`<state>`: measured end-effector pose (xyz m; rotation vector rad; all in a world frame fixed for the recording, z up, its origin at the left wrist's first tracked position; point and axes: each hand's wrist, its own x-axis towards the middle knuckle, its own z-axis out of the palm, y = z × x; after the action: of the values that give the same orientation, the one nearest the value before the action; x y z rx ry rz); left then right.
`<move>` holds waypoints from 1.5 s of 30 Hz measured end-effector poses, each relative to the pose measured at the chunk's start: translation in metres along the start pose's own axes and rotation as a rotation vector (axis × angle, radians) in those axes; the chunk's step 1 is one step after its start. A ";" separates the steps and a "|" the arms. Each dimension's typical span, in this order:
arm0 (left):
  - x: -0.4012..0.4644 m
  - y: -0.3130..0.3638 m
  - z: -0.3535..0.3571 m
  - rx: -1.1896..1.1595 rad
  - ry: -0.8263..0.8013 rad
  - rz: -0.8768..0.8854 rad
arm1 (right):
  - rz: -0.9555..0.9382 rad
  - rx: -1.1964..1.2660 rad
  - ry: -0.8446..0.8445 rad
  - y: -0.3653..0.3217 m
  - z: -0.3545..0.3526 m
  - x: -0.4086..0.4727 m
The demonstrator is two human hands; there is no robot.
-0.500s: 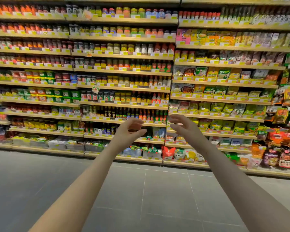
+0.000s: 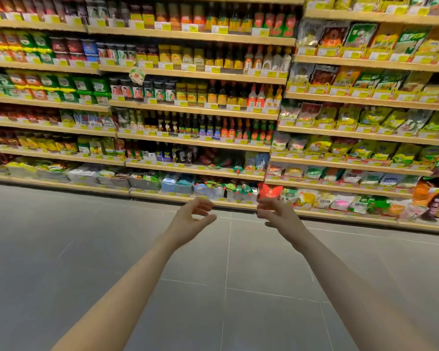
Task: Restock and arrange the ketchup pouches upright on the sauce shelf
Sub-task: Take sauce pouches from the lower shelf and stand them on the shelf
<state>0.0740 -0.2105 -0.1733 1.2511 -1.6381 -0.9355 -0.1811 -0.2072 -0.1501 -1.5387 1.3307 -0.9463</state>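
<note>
Two empty hands are held out toward the shelving, the left hand [image 2: 192,216] and right hand [image 2: 276,211] each with fingers loosely curled and apart. Since half a second ago the shelves have been brought nearer and the hands lowered toward the bottom tiers, so an approach is judged underway. Red-capped ketchup pouches [image 2: 238,190] are seen in bins there, beside a red pouch [image 2: 269,191]. Bare floor [image 2: 86,236] remains between.

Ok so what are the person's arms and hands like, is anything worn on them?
Both arms are bare up to the frame edge, with no sleeves in view. The left hand and right hand show no gloves, rings, watch or bracelets.
</note>
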 end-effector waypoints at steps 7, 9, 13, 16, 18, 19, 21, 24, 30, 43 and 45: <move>0.118 -0.057 -0.030 0.039 -0.077 -0.068 | 0.117 0.036 0.022 0.019 0.018 0.123; 0.153 -0.071 -0.031 0.044 -0.094 -0.081 | 0.139 0.034 0.021 0.025 0.017 0.159; 0.231 -0.101 -0.027 0.042 -0.095 -0.085 | 0.171 0.032 0.035 0.044 0.011 0.235; 0.303 -0.125 -0.023 0.029 -0.096 -0.076 | 0.157 0.045 0.035 0.065 0.003 0.304; 0.352 -0.141 -0.021 0.035 -0.099 -0.081 | 0.159 0.056 0.041 0.078 -0.003 0.352; 0.375 -0.148 -0.020 0.038 -0.102 -0.096 | 0.174 0.063 0.044 0.084 -0.007 0.375; 0.420 -0.159 -0.019 0.051 -0.127 -0.107 | 0.190 0.076 0.053 0.092 -0.013 0.420; 0.479 -0.179 -0.021 0.046 -0.144 -0.088 | 0.210 0.083 0.044 0.101 -0.018 0.480; 0.580 -0.242 -0.028 0.059 -0.191 -0.135 | 0.267 0.069 0.065 0.129 -0.015 0.586; 0.796 -0.420 -0.029 0.063 -0.436 -0.131 | 0.388 0.138 0.305 0.237 0.032 0.785; 0.819 -0.456 -0.013 0.080 -0.472 -0.101 | 0.371 0.138 0.346 0.270 0.038 0.810</move>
<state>0.1270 -1.1084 -0.4365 1.2370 -2.0031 -1.3137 -0.1209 -1.0185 -0.4123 -1.0038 1.6831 -1.0670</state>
